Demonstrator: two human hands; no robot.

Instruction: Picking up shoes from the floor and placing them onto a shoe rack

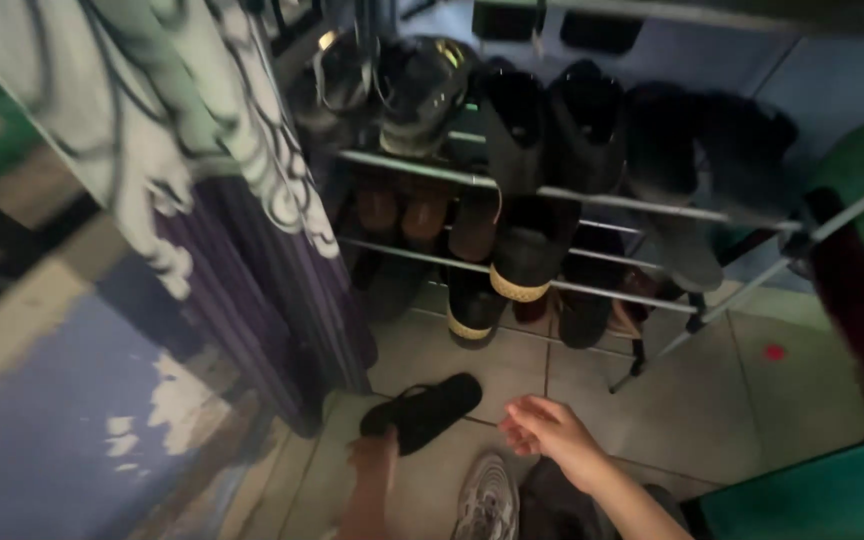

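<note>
My left hand [376, 455] is low on the tiled floor, its fingers at the heel end of a black flip-flop sandal [427, 409] that lies flat there. Whether the fingers grip the sandal is unclear. My right hand [547, 432] hovers just right of the sandal, fingers loosely apart and holding nothing. Below both hands a grey sneaker [488, 497] shows on my foot. Behind the sandal stands a metal shoe rack [572, 195] with dark shoes and boots on its rails.
A patterned curtain [242, 180] hangs at the left, down to the floor beside the rack. A green surface [812, 495] sits at the lower right. A small red spot [774, 352] marks a tile. A blue and white wall [52, 420] runs along the left.
</note>
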